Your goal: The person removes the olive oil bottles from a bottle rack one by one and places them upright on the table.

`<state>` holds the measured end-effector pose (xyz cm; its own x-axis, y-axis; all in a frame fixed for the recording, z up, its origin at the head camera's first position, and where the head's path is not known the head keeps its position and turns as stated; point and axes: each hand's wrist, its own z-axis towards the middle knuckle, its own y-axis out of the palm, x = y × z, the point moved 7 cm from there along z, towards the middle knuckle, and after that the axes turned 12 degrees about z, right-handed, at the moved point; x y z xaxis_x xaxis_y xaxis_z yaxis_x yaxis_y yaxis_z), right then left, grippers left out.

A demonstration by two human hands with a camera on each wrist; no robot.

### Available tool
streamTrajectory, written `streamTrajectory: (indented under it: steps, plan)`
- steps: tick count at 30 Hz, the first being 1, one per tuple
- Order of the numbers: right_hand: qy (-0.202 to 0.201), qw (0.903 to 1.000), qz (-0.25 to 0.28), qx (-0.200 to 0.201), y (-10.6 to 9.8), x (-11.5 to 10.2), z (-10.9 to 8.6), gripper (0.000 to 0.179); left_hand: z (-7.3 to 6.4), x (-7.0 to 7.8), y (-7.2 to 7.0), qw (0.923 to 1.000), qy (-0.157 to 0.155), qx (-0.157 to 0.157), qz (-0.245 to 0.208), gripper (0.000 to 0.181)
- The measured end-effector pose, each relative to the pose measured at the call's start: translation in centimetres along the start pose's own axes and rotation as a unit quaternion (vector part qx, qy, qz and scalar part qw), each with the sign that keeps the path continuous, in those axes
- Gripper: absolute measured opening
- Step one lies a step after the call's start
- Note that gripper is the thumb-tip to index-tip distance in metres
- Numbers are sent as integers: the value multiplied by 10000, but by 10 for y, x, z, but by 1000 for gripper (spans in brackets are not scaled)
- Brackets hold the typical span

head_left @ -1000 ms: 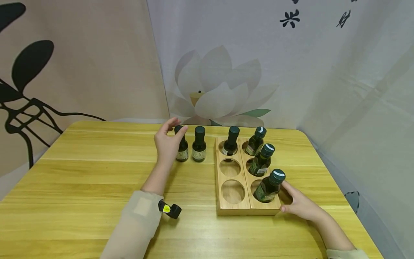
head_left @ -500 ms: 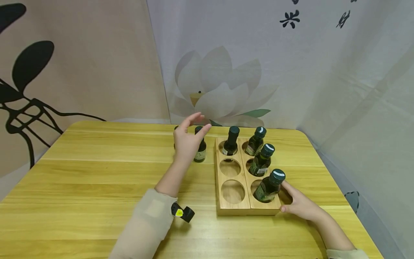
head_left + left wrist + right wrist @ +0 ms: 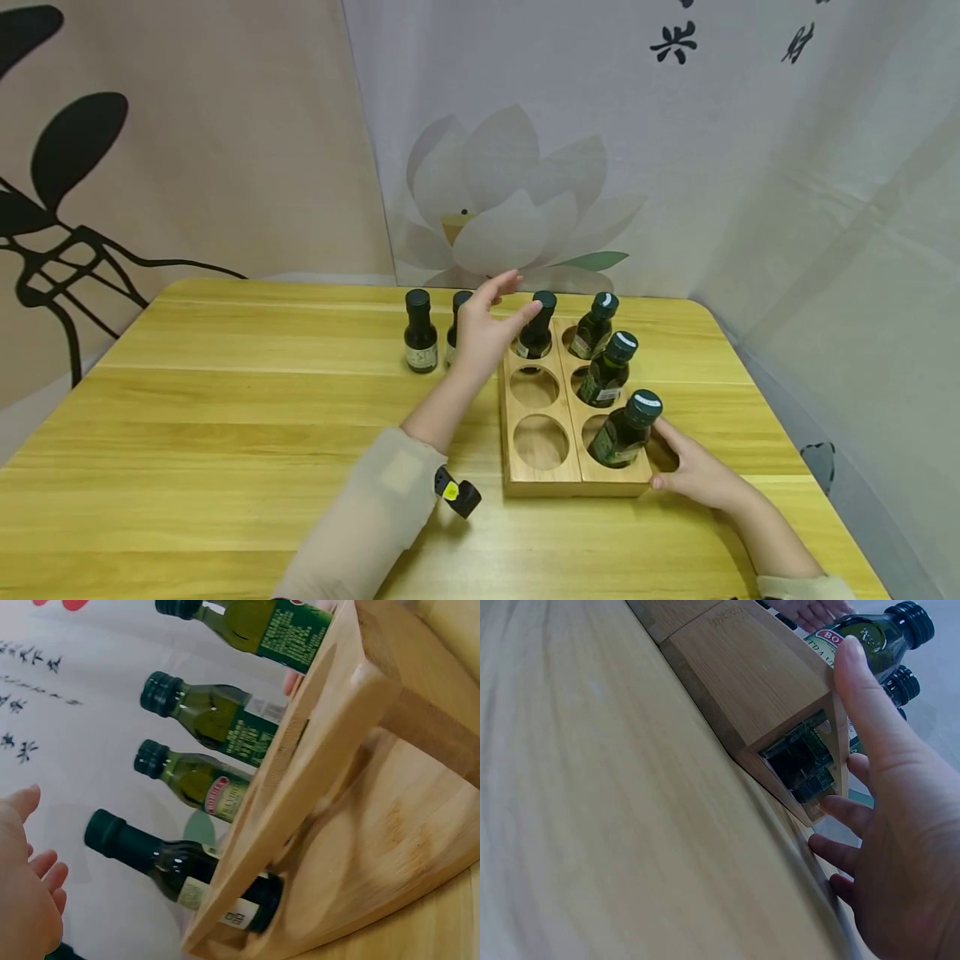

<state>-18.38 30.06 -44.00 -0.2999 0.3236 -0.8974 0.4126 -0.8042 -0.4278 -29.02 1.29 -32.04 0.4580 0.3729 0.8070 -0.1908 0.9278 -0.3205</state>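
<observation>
My left hand (image 3: 483, 329), fingers spread, hovers beside a dark bottle (image 3: 536, 337) in the rear left hole of a wooden bottle rack (image 3: 540, 487). Its thumb overlaps that bottle's neck in the head view; the left wrist view shows a gap between the hand and the bottle (image 3: 127, 844). In the rack's right column stand several green oil bottles (image 3: 618, 437), leaning slightly. My right hand (image 3: 693, 475) rests at the rack's front right corner, thumb at the front, fingers along the open side. Two dark bottles (image 3: 421, 337) stand left of the rack, one partly hidden behind my left hand.
The rack's left column has two more round holes (image 3: 541, 442), through which its wooden floor shows. The table (image 3: 262, 433) ends at a hanging cloth (image 3: 225, 167) printed with a flower. A small black camera (image 3: 457, 493) sits on my left wrist.
My left hand has moved right, from the leftmost standing bottle past the second one to the rack, carrying nothing. The right hand and the bottles have stayed in place.
</observation>
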Motion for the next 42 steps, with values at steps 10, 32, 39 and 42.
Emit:
streamTrajectory:
  steps: [10,32,39,42]
  plan:
    - [96,10000,26,1,0,0,-1,105,0,-16,26,9981,-452,-417,91,54]
    - [58,9999,88,-3,1,-1,-1,102,0,-16,50,9984,-492,177,200,46]
    - [13,10000,69,-8,1,1,-1,102,-1,-16,50,9985,-243,387,285,40]
    - [34,10000,49,-5,1,1,-1,102,-1,-15,51,9986,-236,373,282,39]
